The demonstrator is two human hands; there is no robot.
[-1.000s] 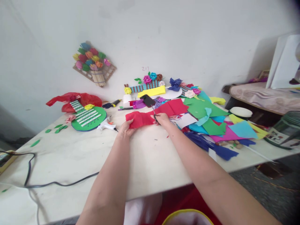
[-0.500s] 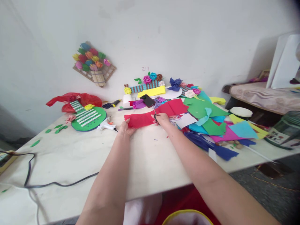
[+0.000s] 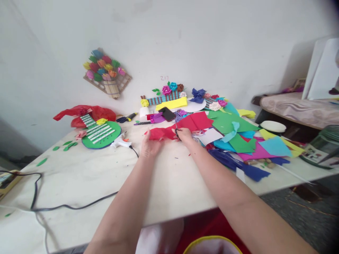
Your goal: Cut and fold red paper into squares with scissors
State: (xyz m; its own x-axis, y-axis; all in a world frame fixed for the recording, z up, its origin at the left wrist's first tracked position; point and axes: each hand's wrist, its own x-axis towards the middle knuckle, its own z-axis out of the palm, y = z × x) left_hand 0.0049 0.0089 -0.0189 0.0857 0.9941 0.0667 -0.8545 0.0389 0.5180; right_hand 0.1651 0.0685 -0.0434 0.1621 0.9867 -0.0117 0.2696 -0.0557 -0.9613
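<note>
A strip of red crepe paper (image 3: 165, 133) lies in front of me, its left part bunched in my left hand (image 3: 150, 146), which is closed on that end. My right hand (image 3: 183, 134) grips a pair of scissors (image 3: 175, 123), blades pointing away from me and lying along the red paper. Beyond my right hand more red paper (image 3: 197, 120) spreads to the right; whether it is joined to the strip I cannot tell. A black phone (image 3: 167, 114) rests just behind the blades.
To the left are a green guitar-shaped craft (image 3: 102, 135), a white glue gun (image 3: 121, 141) and a black cable (image 3: 76, 206). Coloured paper sheets (image 3: 230, 123) pile up at right, with a glass jar (image 3: 324, 148) at the table's edge. Paper-flower crafts (image 3: 166, 95) line the wall.
My left hand has shifted a little to the right, and the red crepe paper has bunched up between my hands. My right hand with the scissors has hardly moved.
</note>
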